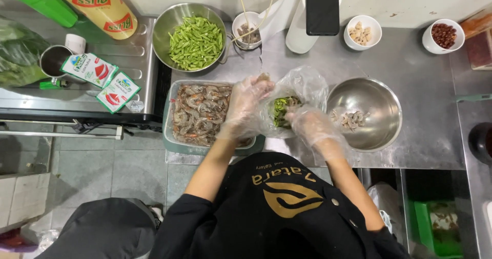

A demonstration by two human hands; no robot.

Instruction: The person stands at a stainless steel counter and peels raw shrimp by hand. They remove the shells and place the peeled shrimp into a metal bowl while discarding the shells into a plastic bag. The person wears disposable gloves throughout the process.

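Steel tabletop (425,136), kitchen. Left hand (246,102) and right hand (307,123), gloved, both pinching clear plastic bag (307,84) of green scraps. Tray of raw shrimp (197,110) nearly full; few peeled shrimp (351,118) in steel bowl (379,92).

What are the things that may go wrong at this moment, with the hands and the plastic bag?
1. The thin plastic bag is held up by the left hand only; it might slip and spill its green scraps onto the raw shrimp tray.
2. The tray overhangs the counter's front edge, so a nudge from a forearm could tip it.
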